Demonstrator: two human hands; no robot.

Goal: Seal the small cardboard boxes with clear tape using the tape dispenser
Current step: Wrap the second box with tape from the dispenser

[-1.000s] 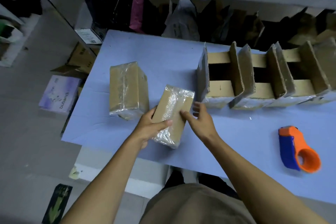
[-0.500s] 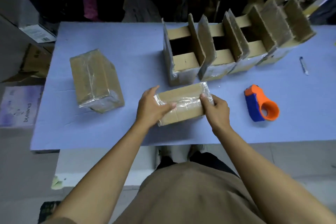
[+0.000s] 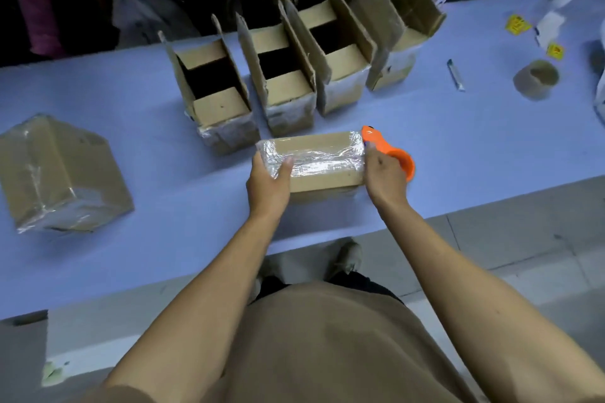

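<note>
Cardboard taped box [image 3: 319, 159] gripped endwise by left hand [image 3: 269, 186], right hand [image 3: 383, 180].

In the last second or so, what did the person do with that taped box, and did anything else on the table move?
Both hands, left hand and right hand, turned the taped box from slanted to lying crosswise and carried it right, beside the orange tape dispenser. The right hand went from touching its edge to holding its end. The open boxes, the big wrapped box and the dispenser stayed put.
</note>
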